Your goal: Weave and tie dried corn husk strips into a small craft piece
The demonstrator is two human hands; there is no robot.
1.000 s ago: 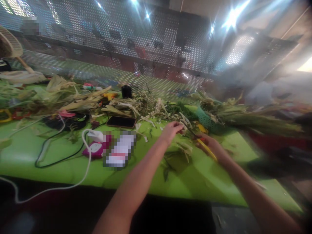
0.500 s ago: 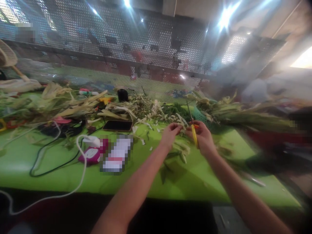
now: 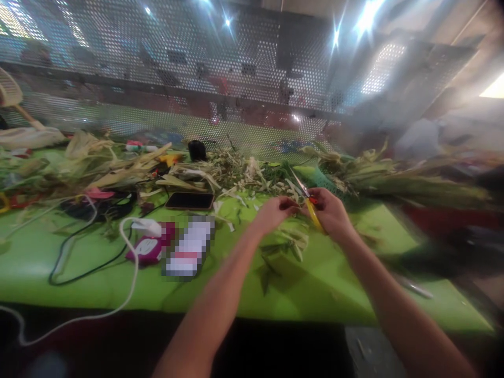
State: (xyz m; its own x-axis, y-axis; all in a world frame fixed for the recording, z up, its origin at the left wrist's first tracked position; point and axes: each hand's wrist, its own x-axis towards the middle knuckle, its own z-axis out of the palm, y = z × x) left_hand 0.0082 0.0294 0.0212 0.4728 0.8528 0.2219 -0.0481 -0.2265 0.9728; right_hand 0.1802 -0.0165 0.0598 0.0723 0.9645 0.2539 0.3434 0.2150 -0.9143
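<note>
My right hand (image 3: 331, 212) is closed around a pair of scissors (image 3: 312, 212) with yellow and red handles, its blades pointing up and to the left. Close beside it, my left hand (image 3: 273, 214) has its fingers pinched together; whatever small piece lies between the fingertips is too blurred to name. Both sets of fingertips nearly meet over the green table (image 3: 232, 273). Below them lie some pale green leaf strips (image 3: 293, 242). Behind the hands spreads a heap of dried husk scraps (image 3: 240, 173).
Two phones, one dark (image 3: 189, 200) and one pixelated (image 3: 189, 247), lie left of my hands near a magenta box (image 3: 147, 251) and a white cable (image 3: 136, 268). Long husks (image 3: 409, 184) extend from a green basket (image 3: 329, 181) at right. A perforated metal screen (image 3: 157, 84) stands behind.
The scissors have tilted further left, from nearly upright. My fingertips have come closer together, and the pale strip seen at my left fingertips no longer shows clearly.
</note>
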